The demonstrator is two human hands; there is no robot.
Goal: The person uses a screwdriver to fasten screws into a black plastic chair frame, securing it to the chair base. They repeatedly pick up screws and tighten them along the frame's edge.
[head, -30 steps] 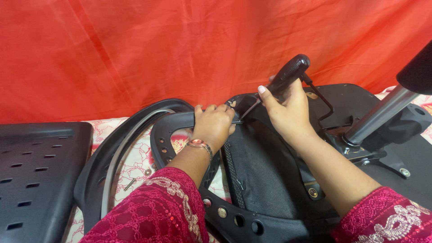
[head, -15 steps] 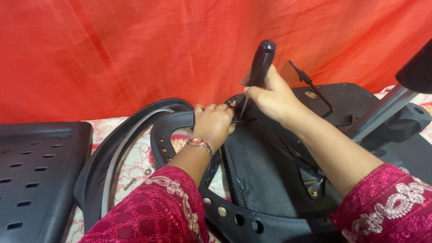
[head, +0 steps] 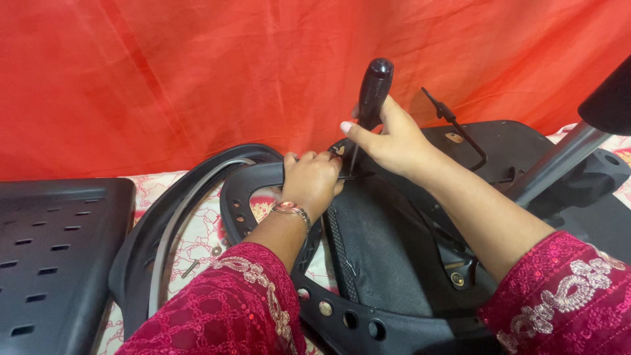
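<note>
My right hand (head: 389,139) grips the black handle of a screwdriver (head: 371,98), held nearly upright with its tip down at the far edge of an upturned black office chair seat (head: 388,250). My left hand (head: 313,181) rests closed on the seat's curved black frame (head: 253,181) right beside the tip; whether it pinches a screw is hidden. Both arms wear dark red embroidered sleeves, and the left wrist carries a bracelet.
A black perforated plastic panel (head: 56,253) lies at the left. A curved black armrest piece (head: 154,236) sits between it and the seat. The chair mechanism, with a thin lever (head: 457,125) and a grey gas column (head: 555,161), rises at the right. Red cloth hangs behind.
My right hand has swung the screwdriver from a slant to nearly vertical over the seat's far edge. The left hand has stayed in place.
</note>
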